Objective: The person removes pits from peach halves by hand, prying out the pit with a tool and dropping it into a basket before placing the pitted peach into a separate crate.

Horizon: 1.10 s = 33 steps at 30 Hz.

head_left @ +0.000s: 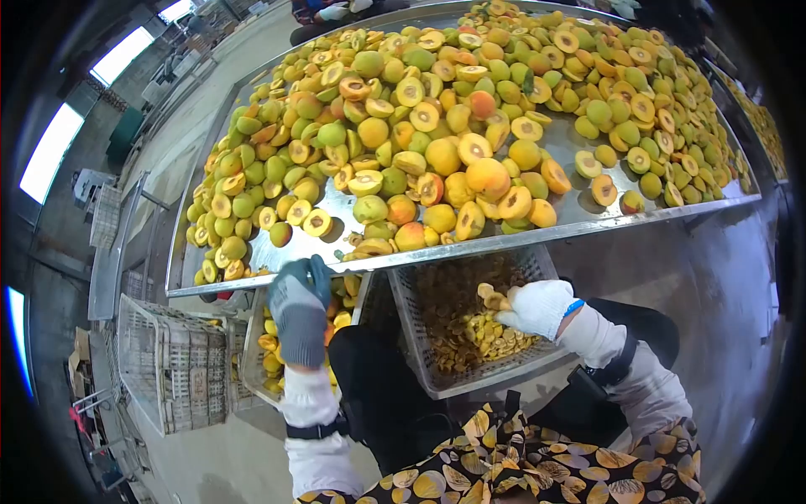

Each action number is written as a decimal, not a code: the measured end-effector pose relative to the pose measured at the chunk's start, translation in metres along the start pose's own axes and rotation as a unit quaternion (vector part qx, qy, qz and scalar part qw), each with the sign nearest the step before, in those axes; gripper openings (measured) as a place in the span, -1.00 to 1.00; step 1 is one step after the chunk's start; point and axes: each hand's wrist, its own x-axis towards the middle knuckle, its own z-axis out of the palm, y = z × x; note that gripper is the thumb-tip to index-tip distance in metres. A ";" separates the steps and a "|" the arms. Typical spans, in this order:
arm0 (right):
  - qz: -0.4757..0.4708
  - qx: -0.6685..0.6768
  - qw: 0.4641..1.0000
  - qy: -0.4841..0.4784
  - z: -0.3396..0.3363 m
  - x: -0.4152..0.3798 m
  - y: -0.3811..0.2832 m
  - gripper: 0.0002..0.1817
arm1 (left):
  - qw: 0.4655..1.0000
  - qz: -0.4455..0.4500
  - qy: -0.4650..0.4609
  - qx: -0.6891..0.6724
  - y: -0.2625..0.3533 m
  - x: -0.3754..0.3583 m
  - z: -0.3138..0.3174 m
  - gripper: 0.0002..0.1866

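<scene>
My left hand (300, 302), in a grey glove, is at the front rim of the metal table (470, 246), above a crate of yellow peach halves (270, 363). Its fingers are smeared by motion. Over a second crate (414, 336) is my right hand (540, 308) in a white glove, its fingers closed. Small tan pieces (494, 296) show at its fingertips; I cannot tell whether they are gripped. Below them lie pale yellow pieces (495, 336) and brown peach pits (453, 353). Halved peaches (470, 220) are heaped across the table.
Stacked white plastic crates (172, 365) stand on the floor at the left. Across the table's far side a person's gloved hands (344, 10) show. Another table with fruit (760, 126) is at the far right. My knees are beside the crates.
</scene>
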 end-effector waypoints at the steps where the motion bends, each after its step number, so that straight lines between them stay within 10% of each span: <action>1: -0.007 -0.004 1.000 -0.005 0.003 0.001 -0.001 -0.47 | 0.996 -0.021 0.075 0.033 -0.019 0.017 0.016 -0.56; 5: -0.006 0.009 1.000 -0.014 0.009 0.002 -0.015 -0.47 | 0.998 -0.050 0.003 -0.039 -0.019 0.087 0.048 -0.31; 9: -0.004 0.229 0.973 0.035 -0.014 0.004 -0.021 -0.36 | 0.993 0.060 -0.013 -0.101 0.004 0.102 0.071 -0.55; 13: 0.029 0.597 0.796 -0.097 -0.043 -0.005 -0.029 -0.54 | 0.871 0.077 -0.099 -0.475 0.049 0.038 0.035 -0.63; 17: 0.038 0.655 0.755 0.008 -0.049 -0.005 -0.045 -0.51 | 0.834 0.184 -0.250 -0.455 0.116 -0.038 -0.002 -0.52; 19: 0.020 0.686 0.722 0.086 -0.024 0.007 -0.035 -0.54 | 0.830 0.269 -0.176 -0.457 0.137 -0.057 0.004 -0.51; 23: 0.073 0.772 0.630 0.049 -0.029 -0.011 -0.052 -0.55 | 0.716 0.153 -0.076 -0.676 0.166 -0.082 0.031 -0.52; 25: 0.090 0.764 0.638 -0.003 -0.031 -0.021 -0.060 -0.57 | 0.659 0.047 -0.048 -0.749 0.184 -0.096 0.028 -0.52; 31: 0.040 0.641 0.767 0.009 -0.054 -0.029 -0.038 -0.57 | 0.782 0.121 -0.007 -0.611 0.155 -0.071 0.049 -0.66; 33: -0.120 0.416 0.878 0.205 -0.023 -0.015 -0.031 -0.54 | 0.778 0.122 0.011 -0.616 0.165 -0.076 0.049 -0.65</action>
